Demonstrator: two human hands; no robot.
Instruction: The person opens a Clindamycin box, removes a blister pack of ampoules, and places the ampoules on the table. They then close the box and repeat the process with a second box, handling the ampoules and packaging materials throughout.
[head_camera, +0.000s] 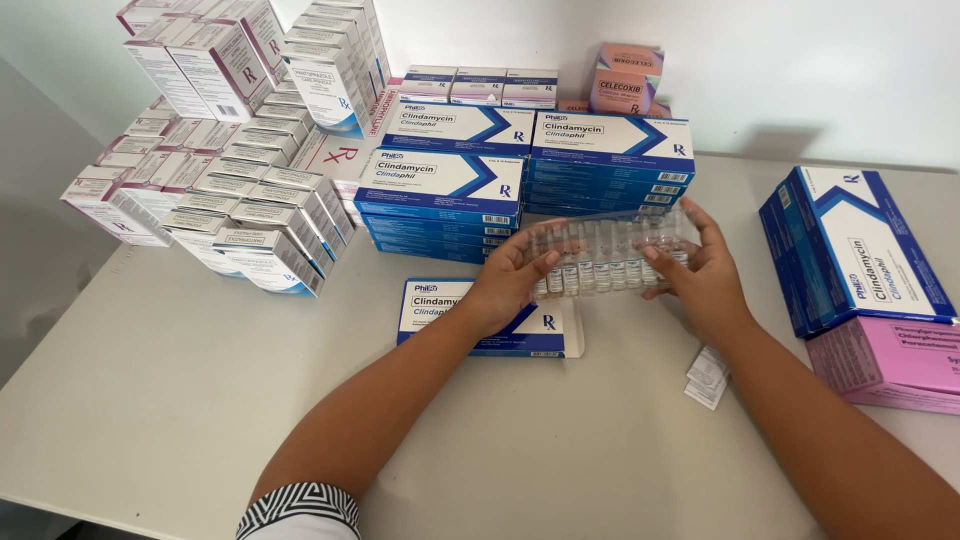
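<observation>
Head view, looking down on a pale counter (200, 400) set against a white wall.

Both hands are raised just above the counter surface, holding a clear plastic tray of small glass ampoules (605, 255) between them. Left hand (510, 280) grips the tray's left end, fingers curled over the top edge, thumb underneath. Right hand (700, 275) grips the right end, fingers spread along the back edge, thumb at the front. Both are closed on the tray, not clenched. Tray is held roughly level; the ampoules stand in a row, side by side.

Directly under the left hand: an open blue-and-white carton (470, 315) lying flat on the counter, its end flap open towards the right. Partly covered by the left wrist.

Near the right forearm: a folded paper leaflet (707, 378) on the counter, apart from the carton.

Behind the tray: two stacks of blue-and-white cartons (530, 165) of the same kind, side by side, close to the wall. A small pink box (627, 78) sits behind them.

Far left: a large pile of white and maroon boxes (230, 160), leaning and stacked high.

Far right: more blue cartons (850, 245) on edge, touching a flat pink box (885, 362) in front of them.

Striped sleeve (300, 510) visible at the left arm.
</observation>
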